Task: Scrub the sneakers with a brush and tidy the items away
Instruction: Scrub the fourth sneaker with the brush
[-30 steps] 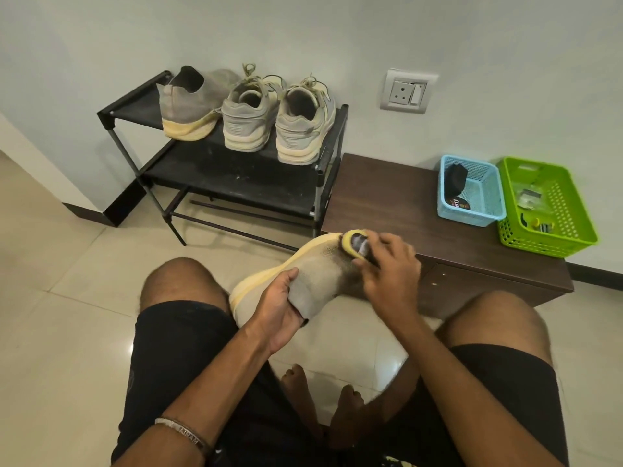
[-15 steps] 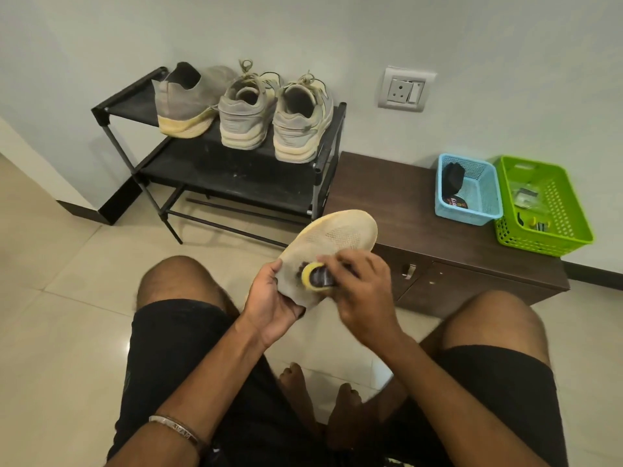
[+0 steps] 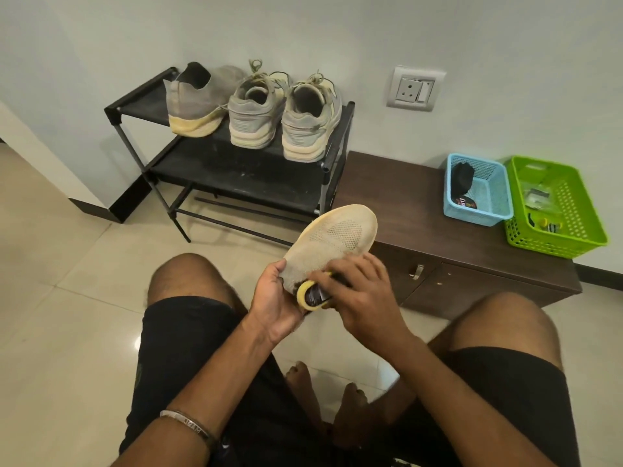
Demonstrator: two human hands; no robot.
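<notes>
Cabinet top (image 3: 397, 183) bare left of blue basket (image 3: 478, 214)

The sneaker (image 3: 332, 237), a second ago lying side-up with its yellow sole edge showing, now stands toe-up toward the cabinet (image 3: 472, 261). The brush (image 3: 312, 294) in the right hand (image 3: 360, 294) moves from the toe end down to the heel end, beside the left hand (image 3: 274, 298).

You face a pale wall (image 3: 337, 28) with a switch socket (image 3: 416, 88) at upper right. Left of centre stands a black rack (image 3: 236, 170), a dark wooden cabinet (image 3: 404, 197) beside it on glossy beige tiles (image 3: 50, 298).
</notes>
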